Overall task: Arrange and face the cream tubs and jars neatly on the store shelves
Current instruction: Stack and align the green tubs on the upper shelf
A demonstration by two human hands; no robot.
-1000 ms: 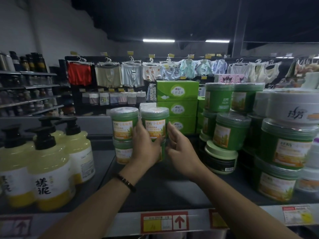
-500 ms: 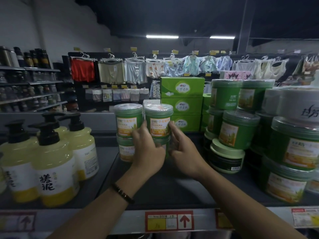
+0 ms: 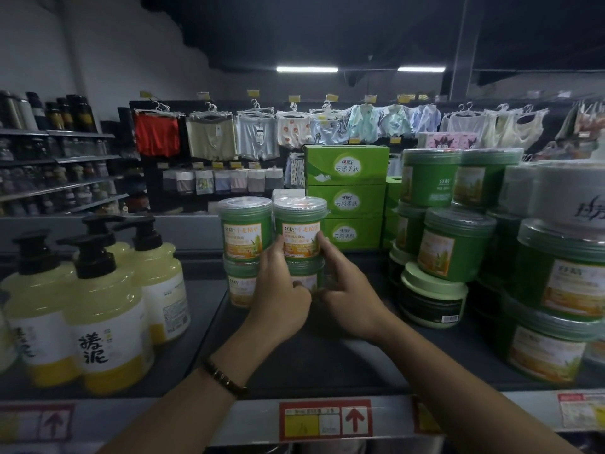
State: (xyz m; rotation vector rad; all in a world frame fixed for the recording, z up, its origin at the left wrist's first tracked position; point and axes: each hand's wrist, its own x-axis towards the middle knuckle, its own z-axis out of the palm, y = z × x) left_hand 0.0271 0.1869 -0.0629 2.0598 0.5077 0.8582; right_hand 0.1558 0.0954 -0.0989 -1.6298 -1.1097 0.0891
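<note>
**Head view.** Two stacks of small green jars, each two high, stand side by side at the middle of the dark shelf [image 3: 327,362]. The left hand [image 3: 278,299] and right hand [image 3: 347,303] close on the right stack [image 3: 301,250] from either flank. In each grip one digit is raised against the side of the top jar [image 3: 299,232], while the other fingers curl round the lower jar [image 3: 306,278], which is largely hidden. The stack lies straight ahead, between the two grips, with its long axis upright; neither hand is clearly nearer. The left stack [image 3: 244,250] stands just beside the left hand; whether they touch cannot be told.

Judged from this hold, any facing turn would go about the upright axis, and the top jar could slip on the lid beneath.

**Materials and surroundings.**
- **Jars:** smooth cylinders of glossy green plastic with clear ribbed lids and orange-and-white labels facing outward.
- **Left:** translucent yellow pump bottles [image 3: 108,309] with black pumps.
- **Right:** larger green tubs [image 3: 455,244], unevenly stacked, and a dark tub [image 3: 432,299] with a pale lid.
- **Behind:** green cartons [image 3: 347,198].
</note>
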